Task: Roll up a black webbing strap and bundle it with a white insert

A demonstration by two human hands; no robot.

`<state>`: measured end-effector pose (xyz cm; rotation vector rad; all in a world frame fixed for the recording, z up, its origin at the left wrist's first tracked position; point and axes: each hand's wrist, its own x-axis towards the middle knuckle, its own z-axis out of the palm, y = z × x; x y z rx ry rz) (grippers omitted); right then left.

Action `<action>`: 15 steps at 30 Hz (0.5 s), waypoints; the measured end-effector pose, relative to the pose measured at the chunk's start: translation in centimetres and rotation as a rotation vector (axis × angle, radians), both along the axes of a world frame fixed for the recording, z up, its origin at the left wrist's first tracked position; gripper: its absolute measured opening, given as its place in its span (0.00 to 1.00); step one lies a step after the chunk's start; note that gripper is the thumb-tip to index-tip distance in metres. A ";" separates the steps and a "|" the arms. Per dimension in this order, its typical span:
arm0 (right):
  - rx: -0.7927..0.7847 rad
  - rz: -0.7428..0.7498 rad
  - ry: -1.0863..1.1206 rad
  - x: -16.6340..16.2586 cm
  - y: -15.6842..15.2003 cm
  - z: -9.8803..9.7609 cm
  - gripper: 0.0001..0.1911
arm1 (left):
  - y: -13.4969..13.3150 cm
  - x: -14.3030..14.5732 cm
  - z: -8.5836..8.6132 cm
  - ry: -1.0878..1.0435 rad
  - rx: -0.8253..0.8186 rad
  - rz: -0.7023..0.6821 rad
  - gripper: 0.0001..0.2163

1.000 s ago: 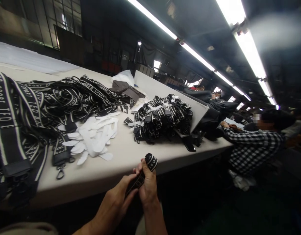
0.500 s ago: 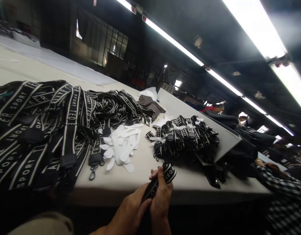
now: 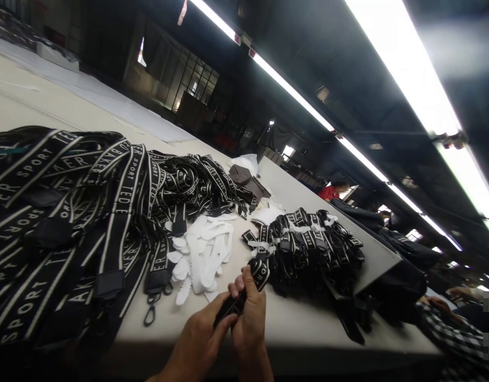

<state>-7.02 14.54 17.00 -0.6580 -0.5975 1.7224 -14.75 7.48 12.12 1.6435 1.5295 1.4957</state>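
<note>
Both of my hands hold one folded black strap point(image 3: 259, 268) with white lettering over the near edge of the table point(image 3: 300, 323). My right hand point(image 3: 250, 318) wraps around its folded upper part, thumb up along it. My left hand point(image 3: 200, 339) pinches the strap's lower end. Just beyond lies a heap of folded, white-tied strap bundles point(image 3: 308, 244). A pile of white paper strips point(image 3: 200, 252) sits to the left of my hands.
A large tangle of loose black lettered straps point(image 3: 81, 212) with metal clips covers the table's left side. A brown cloth point(image 3: 246, 180) and a white bag lie farther back. People sit at dark work stations to the right point(image 3: 447, 313).
The view has swung left and down over the table. My hands have folded the strap tighter and brought it closer to the bundle heap.
</note>
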 end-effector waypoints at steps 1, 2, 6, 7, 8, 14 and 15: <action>-0.010 -0.011 0.005 0.0 0.2 0.1 0.31 | 0.1 0.1 -0.2 -0.035 -0.008 0.003 0.17; -0.033 -0.017 0.019 0.1 0.5 0.2 0.32 | 0.2 0.2 -0.4 -0.056 -0.012 -0.003 0.17; -0.097 -0.029 0.049 -0.2 1.1 0.6 0.34 | 0.6 0.1 -1.2 -0.059 -0.009 -0.036 0.19; -0.094 -0.030 0.035 -0.5 0.9 0.5 0.34 | 0.7 -0.1 -1.3 -0.061 -0.010 -0.029 0.19; -0.088 -0.026 0.017 -0.7 0.7 0.4 0.33 | 0.7 -0.2 -1.4 -0.069 -0.012 -0.020 0.19; 0.050 0.360 0.018 0.4 1.3 1.1 0.28 | 0.0 -0.8 0.7 -0.270 0.036 0.012 0.17; 0.103 0.446 0.022 0.8 2.4 1.4 0.31 | -0.1 -0.8 1.4 -0.323 0.039 0.025 0.16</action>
